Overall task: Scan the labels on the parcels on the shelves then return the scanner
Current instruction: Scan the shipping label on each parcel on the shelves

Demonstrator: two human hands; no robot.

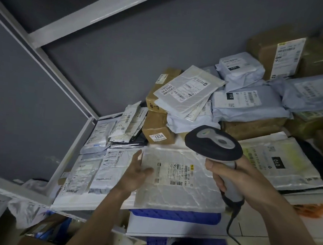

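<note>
- Centrally, a white bubble mailer (179, 179) was laid flat at the front edge of the shelf (72, 150), its printed label (174, 174) facing up.
- The left hand (136, 173) was rested on the mailer's left edge, fingers nearly straight, thumb spread onto the mailer beside the label; nothing was gripped.
- The scanner (215, 145) was held by its handle in the right hand (229, 177), fingers wrapped fully round it, the dark head positioned above the mailer's upper right corner.
- A black cable (231, 226) was seen hanging from the handle base.
- Behind, brown boxes (159, 132) and grey poly bags (248, 105) were stacked against the wall.
</note>
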